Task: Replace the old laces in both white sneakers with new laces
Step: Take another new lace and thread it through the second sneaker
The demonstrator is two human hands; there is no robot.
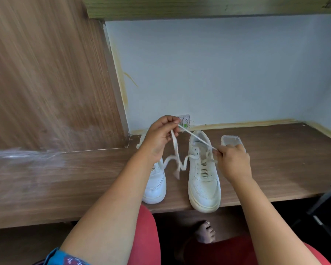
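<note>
Desk [84, 180]: dark wood-grain top, spread across the lower middle.
Side panel [46, 73]: brown wood grain, set upright at 10 o'clock.
Wall [227, 73]: pale blue, seen from 12 to 3 o'clock.
Shelf [199, 6]: greenish wood, fixed overhead at 12 o'clock.
Wall socket [184, 121]: mounted just above the desk's back edge.
Light: soft, even daylight.

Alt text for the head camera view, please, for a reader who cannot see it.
A person's left hand and right hand pinch a white lace stretched taut between them above the right sneaker, which stays partly laced. The left sneaker stands beside it on a wooden desk, a clear plastic container behind.
</note>
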